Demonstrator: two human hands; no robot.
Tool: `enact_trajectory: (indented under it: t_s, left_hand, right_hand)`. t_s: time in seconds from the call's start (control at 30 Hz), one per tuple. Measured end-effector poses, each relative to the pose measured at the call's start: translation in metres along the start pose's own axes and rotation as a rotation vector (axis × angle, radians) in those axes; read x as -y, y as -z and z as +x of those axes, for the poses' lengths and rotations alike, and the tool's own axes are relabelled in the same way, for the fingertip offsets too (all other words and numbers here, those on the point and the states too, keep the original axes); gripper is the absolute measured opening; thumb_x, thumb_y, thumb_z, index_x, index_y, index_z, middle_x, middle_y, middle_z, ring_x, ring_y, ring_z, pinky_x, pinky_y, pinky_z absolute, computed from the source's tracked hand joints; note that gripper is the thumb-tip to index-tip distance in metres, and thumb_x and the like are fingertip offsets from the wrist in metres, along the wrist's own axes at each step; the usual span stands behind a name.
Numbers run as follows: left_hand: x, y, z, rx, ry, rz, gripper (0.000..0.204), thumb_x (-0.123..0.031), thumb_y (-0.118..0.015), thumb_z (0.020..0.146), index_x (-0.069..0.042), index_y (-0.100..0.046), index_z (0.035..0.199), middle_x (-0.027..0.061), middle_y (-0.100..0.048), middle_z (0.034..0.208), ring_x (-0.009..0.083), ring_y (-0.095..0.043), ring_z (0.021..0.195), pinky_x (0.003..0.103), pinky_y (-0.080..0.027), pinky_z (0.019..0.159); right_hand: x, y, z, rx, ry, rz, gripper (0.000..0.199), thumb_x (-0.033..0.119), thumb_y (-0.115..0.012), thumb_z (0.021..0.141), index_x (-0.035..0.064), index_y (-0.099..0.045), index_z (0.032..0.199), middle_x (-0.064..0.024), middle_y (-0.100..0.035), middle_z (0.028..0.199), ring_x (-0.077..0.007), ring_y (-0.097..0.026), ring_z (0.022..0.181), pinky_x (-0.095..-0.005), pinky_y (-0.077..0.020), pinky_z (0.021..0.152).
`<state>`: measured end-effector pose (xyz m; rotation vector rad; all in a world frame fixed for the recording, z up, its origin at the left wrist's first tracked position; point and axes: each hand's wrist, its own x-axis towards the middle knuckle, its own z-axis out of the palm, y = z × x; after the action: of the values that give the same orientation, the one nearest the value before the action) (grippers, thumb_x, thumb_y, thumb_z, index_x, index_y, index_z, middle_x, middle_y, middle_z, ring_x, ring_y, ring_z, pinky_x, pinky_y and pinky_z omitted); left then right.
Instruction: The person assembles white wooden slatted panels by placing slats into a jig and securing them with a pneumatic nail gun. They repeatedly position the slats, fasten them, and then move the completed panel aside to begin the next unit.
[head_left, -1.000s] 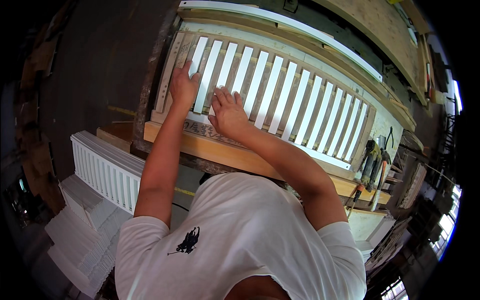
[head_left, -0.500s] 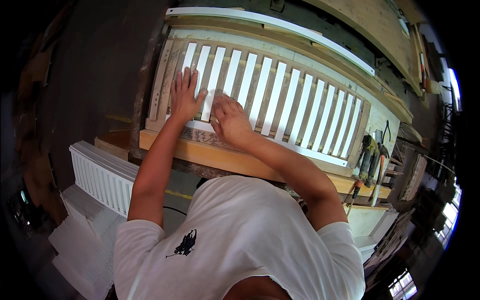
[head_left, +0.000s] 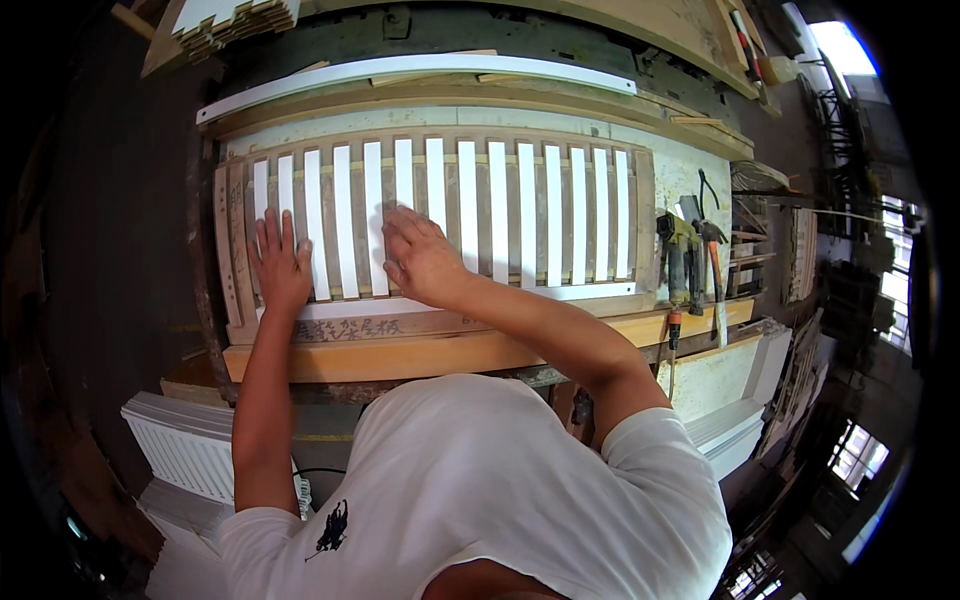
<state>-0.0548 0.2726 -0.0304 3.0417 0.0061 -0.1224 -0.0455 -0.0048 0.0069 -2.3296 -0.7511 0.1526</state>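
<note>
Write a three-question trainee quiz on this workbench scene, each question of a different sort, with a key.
1. True or false: both hands rest on the slat frame.
2. Which hand is nearer the frame's left end?
A. left hand
B. right hand
C. neither, both are off the frame
3. Fill in: the power tools lie on the bench to the ____ of the frame.

Key
1. True: both palms lie flat on the slats, fingers spread or loosely curled, gripping nothing.
2. A
3. right
</note>
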Motion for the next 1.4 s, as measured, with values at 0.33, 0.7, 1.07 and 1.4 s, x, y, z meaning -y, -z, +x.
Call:
enact_trajectory:
  t_s: [0.33, 0.7, 1.07, 1.4]
  left_hand:
    - [0.014, 0.025, 0.056, -0.442, 0.04, -0.418, 0.058, -0.028, -0.054, 0.093, 0.0, -0.035, 0.14, 0.0209, -0.024, 0.151, 0.0388, -0.025, 0.138, 0.049, -0.019, 0.113]
    - [0.052, 0.114, 0.182, -0.481, 0.416, -1.177, 0.056, -0.025, -0.063, 0.088, 0.008, -0.047, 0.131, 0.0194, -0.061, 0.118, 0.023, -0.058, 0.108, 0.031, -0.044, 0.092]
    - [0.066, 0.025, 0.162, -0.321, 0.449, -1.162, 0.044, -0.019, -0.06, 0.088, 0.001, -0.054, 0.127, 0.0101, -0.064, 0.109, 0.0193, -0.058, 0.101, 0.029, -0.044, 0.089]
    - [0.09, 0.023, 0.172, -0.109, 0.451, -0.431, 0.04, -0.032, -0.05, 0.085, -0.021, -0.062, 0.121, 0.0112, -0.066, 0.114, 0.0342, -0.054, 0.115, 0.05, -0.035, 0.099]
  right_hand:
    - [-0.239, 0.194, 0.002, -0.889, -0.492, -0.441, 0.065, 0.029, -0.065, 0.082, -0.0155, -0.045, 0.125, -0.0347, -0.051, 0.123, -0.0486, -0.047, 0.116, -0.0502, -0.0356, 0.102]
    - [-0.292, 0.244, -0.006, -0.699, -0.923, -0.142, 0.048, 0.03, -0.067, 0.077, -0.0071, -0.063, 0.107, -0.021, -0.067, 0.096, -0.03, -0.062, 0.092, -0.0358, -0.0454, 0.085]
    - [-0.335, 0.213, -0.096, -0.801, -0.814, 0.453, 0.027, 0.009, -0.063, 0.084, 0.0003, -0.065, 0.109, 0.0049, -0.055, 0.081, -0.0052, -0.045, 0.071, -0.021, -0.0369, 0.065]
    - [-0.353, 0.214, -0.094, -0.499, -0.902, 0.111, 0.029, 0.021, -0.063, 0.081, 0.0013, -0.067, 0.103, -0.0085, -0.067, 0.084, -0.0177, -0.06, 0.079, -0.0299, -0.0456, 0.073]
